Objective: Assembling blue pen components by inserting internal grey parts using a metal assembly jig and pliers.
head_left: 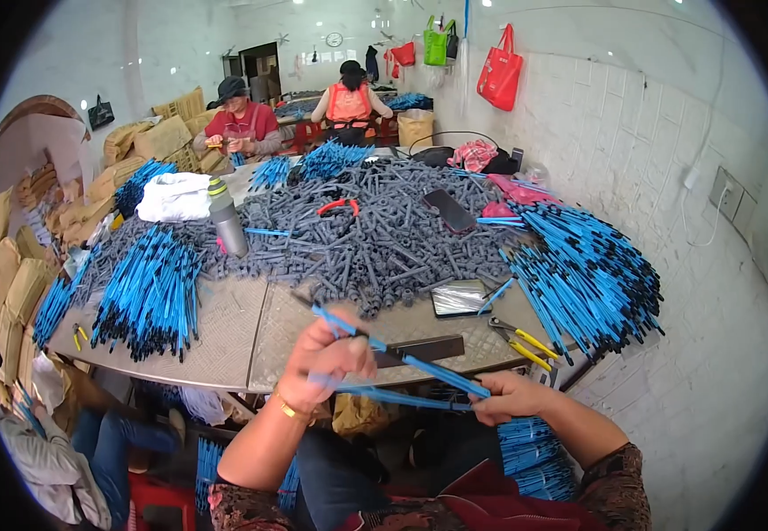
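My right hand [503, 398], at the right, is closed on the ends of long thin blue rods [441, 372] with black fittings. These rods stretch left across the table's front edge, one above and one below, spreading apart. My left hand [326, 358], partly smeared by motion and with a gold-coloured band at the wrist, is closed around the upper rod near its far end. The lower rod's left end blurs below that hand. Beyond my hands lies a wide heap of grey plastic tubular parts [357, 230].
Stacks of blue rods lie at left [149, 292] and right [587, 274]. Yellow-handled pliers [526, 343], a flat dark tray [460, 299], a phone [449, 211] and a bottle [227, 221] are on the table [225, 336]. Two people work at the back; another sits at lower left.
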Demonstrator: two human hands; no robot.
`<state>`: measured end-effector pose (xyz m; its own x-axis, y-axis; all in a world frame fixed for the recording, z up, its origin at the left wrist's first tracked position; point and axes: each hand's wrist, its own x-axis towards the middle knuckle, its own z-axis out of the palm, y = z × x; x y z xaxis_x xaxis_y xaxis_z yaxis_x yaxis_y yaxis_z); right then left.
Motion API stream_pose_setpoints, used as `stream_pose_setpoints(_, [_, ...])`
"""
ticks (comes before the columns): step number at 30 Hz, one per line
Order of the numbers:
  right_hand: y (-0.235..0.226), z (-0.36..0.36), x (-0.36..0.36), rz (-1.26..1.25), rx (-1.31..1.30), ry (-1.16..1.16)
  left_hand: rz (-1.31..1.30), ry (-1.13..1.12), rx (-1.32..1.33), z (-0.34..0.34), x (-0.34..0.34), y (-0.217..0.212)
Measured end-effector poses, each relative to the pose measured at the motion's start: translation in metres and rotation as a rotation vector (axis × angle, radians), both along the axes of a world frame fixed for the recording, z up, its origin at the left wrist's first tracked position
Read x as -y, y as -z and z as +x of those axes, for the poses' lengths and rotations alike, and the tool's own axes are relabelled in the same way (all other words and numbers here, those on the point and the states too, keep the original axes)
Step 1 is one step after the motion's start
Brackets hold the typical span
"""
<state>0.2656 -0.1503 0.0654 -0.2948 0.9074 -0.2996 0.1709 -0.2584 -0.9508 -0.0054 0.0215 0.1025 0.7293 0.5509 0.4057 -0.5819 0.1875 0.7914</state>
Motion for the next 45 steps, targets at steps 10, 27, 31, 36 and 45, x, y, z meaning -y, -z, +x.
stream_pose_setpoints(10, [0.018, -0.005, 0.013, 0.402, 0.621, 0.099, -0.153, -0.173, -0.178, -0.024, 0.025, 0.008])
stream_pose_setpoints(27, [0.069, 0.196, -0.018, 0.3, 1.503, 0.829, -0.402, 0.143, 0.079, -0.039, 0.066, 0.061])
stream_pose_setpoints(31, [0.062, 0.196, -0.022, 0.603, 1.279, 0.99, -0.53, 0.178, 0.059, -0.048, 0.061, 0.068])
stream_pose_setpoints(36, [0.012, 0.134, -0.006, 0.317, 0.225, 0.928, -0.465, -0.198, -0.018, -0.033, 0.056, 0.064])
stream_pose_setpoints(45, [0.011, 0.01, 0.04, 0.33, 0.093, 0.204, 0.014, -0.588, -0.129, 0.018, 0.038, 0.029])
